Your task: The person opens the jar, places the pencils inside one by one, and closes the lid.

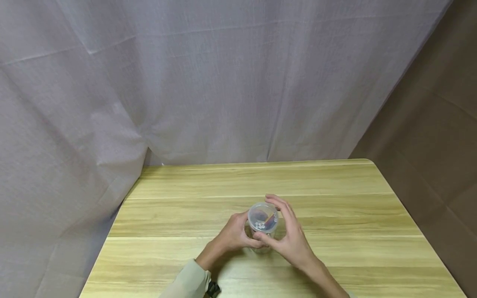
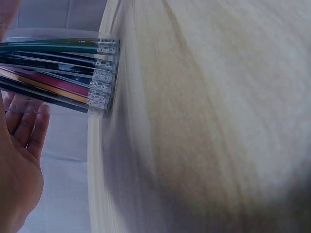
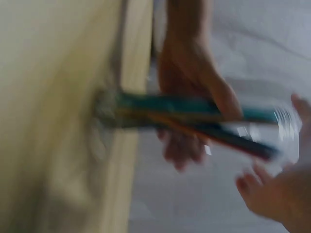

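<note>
A clear plastic jar [image 2: 63,34] stands on the wooden table, upright, with a round translucent lid [image 1: 257,215] on top. Inside are several slim pencils [image 2: 73,51] in green, black, red and yellow, with silvery ends low down in the jar. My left hand [image 1: 234,233] grips the jar's body from the left, thumb across the front. The right hand [image 1: 290,240] curves around the lid, its thumb at the front rim and its fingers at the far side. Blur softens both hands and the jar in the right wrist view.
The wooden table [image 1: 179,215] has light and dark grain bands, with its far edge against a grey curtain [image 1: 223,91]. A brown curtain [image 1: 428,124] hangs along the right. A dark strapped device [image 1: 213,289] sits by the left sleeve [image 1: 190,279].
</note>
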Action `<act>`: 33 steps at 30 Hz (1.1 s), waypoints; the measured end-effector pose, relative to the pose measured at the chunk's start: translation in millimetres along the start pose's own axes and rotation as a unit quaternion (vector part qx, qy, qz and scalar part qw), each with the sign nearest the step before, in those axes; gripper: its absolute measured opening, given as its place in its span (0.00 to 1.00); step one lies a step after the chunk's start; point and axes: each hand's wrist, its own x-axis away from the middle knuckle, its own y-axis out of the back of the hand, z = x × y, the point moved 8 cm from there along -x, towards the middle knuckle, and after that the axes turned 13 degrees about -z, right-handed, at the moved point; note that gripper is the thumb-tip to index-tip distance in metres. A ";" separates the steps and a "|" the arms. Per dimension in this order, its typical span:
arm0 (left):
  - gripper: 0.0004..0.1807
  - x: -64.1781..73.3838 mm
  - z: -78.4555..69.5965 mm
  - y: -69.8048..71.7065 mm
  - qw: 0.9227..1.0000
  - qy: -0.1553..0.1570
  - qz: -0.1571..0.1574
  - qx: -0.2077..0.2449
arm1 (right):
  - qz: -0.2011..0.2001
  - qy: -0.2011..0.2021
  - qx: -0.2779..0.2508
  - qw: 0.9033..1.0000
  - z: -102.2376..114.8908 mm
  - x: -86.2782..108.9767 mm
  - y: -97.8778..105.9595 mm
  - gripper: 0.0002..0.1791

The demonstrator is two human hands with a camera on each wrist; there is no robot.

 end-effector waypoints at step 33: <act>0.46 0.1 -0.5 0.1 1.000 0.007 0.001 0.004 | 0.032 -0.002 -0.065 0.997 -10.0 -7.3 4.1 0.45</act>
